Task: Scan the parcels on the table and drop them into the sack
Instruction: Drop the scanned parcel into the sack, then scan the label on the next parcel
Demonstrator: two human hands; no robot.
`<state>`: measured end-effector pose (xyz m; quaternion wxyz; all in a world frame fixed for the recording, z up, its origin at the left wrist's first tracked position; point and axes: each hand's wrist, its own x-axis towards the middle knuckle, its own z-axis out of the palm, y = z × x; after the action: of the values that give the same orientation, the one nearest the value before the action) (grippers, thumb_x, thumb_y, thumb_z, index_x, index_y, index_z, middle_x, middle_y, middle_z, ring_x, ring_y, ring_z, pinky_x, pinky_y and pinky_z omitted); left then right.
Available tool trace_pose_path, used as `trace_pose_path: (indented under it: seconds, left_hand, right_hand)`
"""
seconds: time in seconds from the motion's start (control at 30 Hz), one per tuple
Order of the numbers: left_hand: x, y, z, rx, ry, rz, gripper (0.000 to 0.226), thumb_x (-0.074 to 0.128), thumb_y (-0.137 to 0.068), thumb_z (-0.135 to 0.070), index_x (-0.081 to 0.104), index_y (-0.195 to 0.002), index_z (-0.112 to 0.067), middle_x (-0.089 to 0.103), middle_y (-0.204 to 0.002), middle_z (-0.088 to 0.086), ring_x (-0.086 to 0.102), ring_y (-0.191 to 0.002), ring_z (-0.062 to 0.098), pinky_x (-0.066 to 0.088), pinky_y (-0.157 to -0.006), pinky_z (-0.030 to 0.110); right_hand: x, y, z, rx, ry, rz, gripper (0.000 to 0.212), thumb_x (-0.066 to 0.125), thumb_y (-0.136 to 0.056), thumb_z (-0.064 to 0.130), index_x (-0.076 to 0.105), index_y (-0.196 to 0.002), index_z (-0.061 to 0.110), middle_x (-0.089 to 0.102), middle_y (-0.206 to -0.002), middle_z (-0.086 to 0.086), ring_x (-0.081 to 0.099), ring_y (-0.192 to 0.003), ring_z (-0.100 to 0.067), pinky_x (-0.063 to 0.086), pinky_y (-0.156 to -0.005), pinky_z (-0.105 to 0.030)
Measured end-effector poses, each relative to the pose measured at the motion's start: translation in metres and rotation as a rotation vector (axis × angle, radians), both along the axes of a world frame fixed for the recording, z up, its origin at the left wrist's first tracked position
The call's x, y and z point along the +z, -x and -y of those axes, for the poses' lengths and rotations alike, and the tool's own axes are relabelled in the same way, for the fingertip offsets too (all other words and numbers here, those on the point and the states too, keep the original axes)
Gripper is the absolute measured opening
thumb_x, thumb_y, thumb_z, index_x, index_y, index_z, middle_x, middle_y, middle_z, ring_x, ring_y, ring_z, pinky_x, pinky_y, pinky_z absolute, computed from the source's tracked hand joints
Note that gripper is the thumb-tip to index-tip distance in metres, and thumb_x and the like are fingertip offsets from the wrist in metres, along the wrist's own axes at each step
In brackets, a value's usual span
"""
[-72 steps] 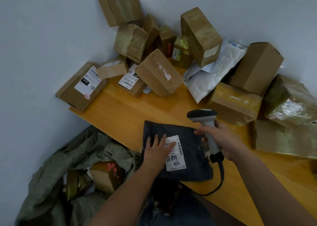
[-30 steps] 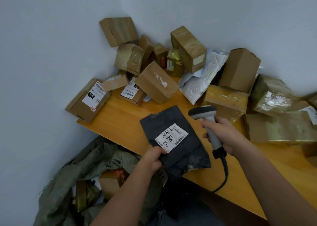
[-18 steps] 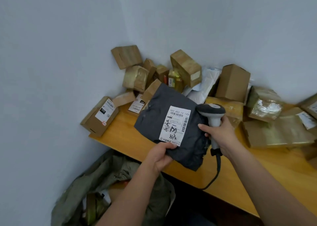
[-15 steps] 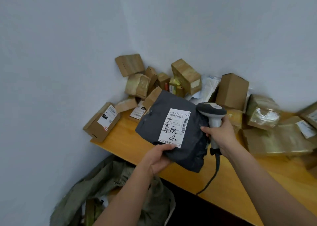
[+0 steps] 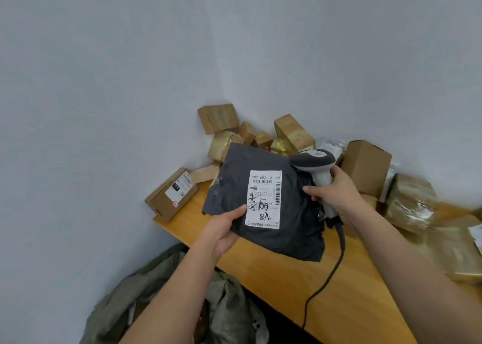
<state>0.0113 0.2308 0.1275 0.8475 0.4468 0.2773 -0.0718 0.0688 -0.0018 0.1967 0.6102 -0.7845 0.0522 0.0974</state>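
One dark poly mailer [image 5: 263, 205] aloft | left hand [image 5: 221, 229] pinches it, right hand [image 5: 336, 195] grips barcode scanner [image 5: 317, 171] | many boxes [image 5: 365, 166] left on tabletop [image 5: 273, 270] | sack [image 5: 161, 294] waiting below.

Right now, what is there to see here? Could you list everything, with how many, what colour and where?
dark parcel: one, dark grey bag with a white label, held up above the table
scanner: one, grey and white, corded, head beside the dark parcel's upper right corner
cardboard parcels: a dozen or so, brown, many taped, piled along the wall at the back of the table
labelled box: one, brown, overhanging the table's left end
table: one, yellow wood
sack: one, olive green, open below the table's left end
wall: pale grey
hands: left hand grips the dark parcel's lower left; right hand grips the scanner's handle
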Motion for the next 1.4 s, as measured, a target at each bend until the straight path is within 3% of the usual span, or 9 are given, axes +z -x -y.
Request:
trace_pose_path:
  seconds: [0.17,0.27,0.37,0.47,0.63,0.8,1.17,1.3,1.4]
  left_hand:
    - [-0.002,-0.005,-0.015,0.286,0.001,-0.018,0.030,0.057,-0.093,0.002,0.058,-0.124,0.001,0.067,-0.119,0.018,0.067,-0.103,0.031,0.057,-0.072,0.042]
    - [-0.001,-0.008,-0.021,0.385,0.020,-0.020,0.030,0.056,-0.095,0.002,0.057,-0.124,0.003,0.066,-0.121,0.019,0.065,-0.106,0.033,0.055,-0.082,0.050]
    - [0.000,-0.011,-0.023,0.437,0.018,-0.030,0.030,0.053,-0.097,0.002,0.055,-0.126,0.003,0.064,-0.124,0.020,0.064,-0.109,0.034,0.050,-0.095,0.055]
    - [0.001,-0.015,-0.022,0.466,0.026,-0.005,0.024,0.049,-0.098,0.003,0.056,-0.121,0.004,0.062,-0.127,0.020,0.061,-0.115,0.033,0.048,-0.099,0.052]
    - [0.006,-0.021,-0.017,0.509,0.032,0.004,0.027,0.046,-0.099,0.006,0.052,-0.125,0.002,0.061,-0.129,0.020,0.060,-0.118,0.034,0.046,-0.101,0.055]
    - [0.006,-0.027,-0.014,0.525,0.035,0.005,0.034,0.042,-0.100,0.006,0.047,-0.133,0.004,0.060,-0.130,0.020,0.058,-0.119,0.034,0.045,-0.101,0.056]
    - [0.007,-0.034,-0.007,0.572,0.049,0.020,0.034,0.047,-0.098,0.007,0.048,-0.131,0.001,0.059,-0.130,0.022,0.060,-0.117,0.034,0.049,-0.098,0.052]
    - [0.005,-0.033,-0.006,0.574,0.073,0.016,0.027,0.050,-0.096,0.008,0.051,-0.120,-0.004,0.059,-0.130,0.021,0.060,-0.116,0.036,0.049,-0.097,0.053]
    - [0.002,-0.033,-0.007,0.562,0.095,0.014,0.034,0.047,-0.096,0.009,0.048,-0.128,-0.004,0.059,-0.130,0.021,0.059,-0.116,0.036,0.050,-0.094,0.051]
  right_hand:
    - [0.018,-0.001,-0.003,0.124,0.013,-0.079,0.031,0.063,-0.094,0.032,0.055,-0.114,0.010,0.060,-0.090,-0.004,0.061,-0.073,-0.017,0.046,-0.058,-0.028]
    - [0.039,0.006,0.000,0.222,-0.110,-0.182,0.020,0.054,-0.100,0.034,0.056,-0.105,0.015,0.059,-0.084,-0.008,0.059,-0.071,-0.019,0.048,-0.061,-0.030]
    - [0.058,0.014,0.003,0.335,-0.201,-0.173,0.023,0.051,-0.101,0.032,0.059,-0.107,0.011,0.061,-0.078,-0.011,0.057,-0.071,-0.022,0.048,-0.068,-0.034]
    - [0.077,0.024,0.003,0.374,-0.297,-0.146,0.024,0.052,-0.101,0.030,0.059,-0.109,0.008,0.059,-0.078,-0.010,0.059,-0.060,-0.014,0.051,-0.062,-0.028]
    - [0.104,0.038,0.009,0.379,-0.411,-0.123,0.033,0.053,-0.099,0.028,0.055,-0.120,0.002,0.054,-0.100,-0.013,0.057,-0.062,-0.015,0.050,-0.063,-0.029]
    - [0.117,0.049,0.020,0.354,-0.407,-0.089,0.035,0.053,-0.099,0.027,0.054,-0.122,0.001,0.053,-0.096,-0.011,0.055,-0.061,-0.013,0.050,-0.059,-0.026]
    - [0.122,0.055,0.031,0.283,-0.481,-0.125,0.040,0.055,-0.097,0.028,0.052,-0.127,0.001,0.055,-0.098,-0.013,0.056,-0.060,-0.015,0.049,-0.061,-0.030]
    - [0.122,0.055,0.030,0.277,-0.507,-0.155,0.040,0.055,-0.097,0.029,0.053,-0.127,0.002,0.058,-0.095,-0.011,0.056,-0.059,-0.015,0.051,-0.058,-0.028]
    - [0.121,0.055,0.028,0.271,-0.525,-0.177,0.040,0.056,-0.097,0.029,0.053,-0.127,0.003,0.058,-0.093,-0.012,0.057,-0.059,-0.016,0.052,-0.056,-0.027]
